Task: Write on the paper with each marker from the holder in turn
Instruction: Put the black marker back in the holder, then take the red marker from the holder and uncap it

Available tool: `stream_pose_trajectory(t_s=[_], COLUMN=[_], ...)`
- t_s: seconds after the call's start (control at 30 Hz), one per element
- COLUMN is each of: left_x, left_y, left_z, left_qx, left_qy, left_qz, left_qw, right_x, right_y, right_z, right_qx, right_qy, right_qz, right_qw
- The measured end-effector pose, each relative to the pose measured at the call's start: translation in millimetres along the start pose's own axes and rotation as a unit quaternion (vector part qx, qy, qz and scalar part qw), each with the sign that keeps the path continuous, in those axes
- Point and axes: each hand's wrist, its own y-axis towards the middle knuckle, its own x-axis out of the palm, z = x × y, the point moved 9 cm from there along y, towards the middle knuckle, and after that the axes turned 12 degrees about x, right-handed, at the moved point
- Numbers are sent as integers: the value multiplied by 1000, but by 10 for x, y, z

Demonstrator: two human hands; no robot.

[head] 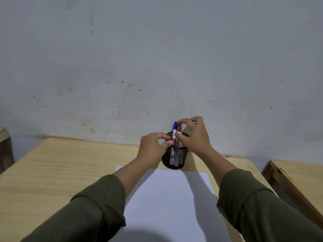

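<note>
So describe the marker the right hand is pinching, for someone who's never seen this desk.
At the far edge of the wooden table, just beyond the white paper, stands a black mesh holder. Two markers stick up from it. The red-capped marker sits right of the blue-capped marker, under the right hand.

Black mesh holder (175,158), white paper (172,198)

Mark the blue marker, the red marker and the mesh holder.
blue marker (175,126): head view, on its blue cap above the holder rim.
red marker (179,128): head view, on its red cap, under the right hand's fingertips.
mesh holder (181,159): head view, on its black mesh wall, lower right side.
</note>
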Motion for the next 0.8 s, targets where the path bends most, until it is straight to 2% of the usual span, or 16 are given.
stream_pose_trajectory(t_s=[0.3,0.4,0.63,0.8], left_x=[6,-28,-373,-573], left_y=[-42,-54,-83,-177], left_z=[47,100,583,992], left_qx=[5,14,37,51], left_qy=[29,17,-56,-140], left_qz=[0,3,62,74], left_qw=[1000,1000,996,986], right_x=[22,-153,-706,-818], right_y=[-174,-170,-225,-530], right_z=[65,53,-192,-419], right_qx=[37,56,36,29], right_qy=[127,204,356,377], right_qz=[-21,1,44,-19], right_qw=[991,977,933,926])
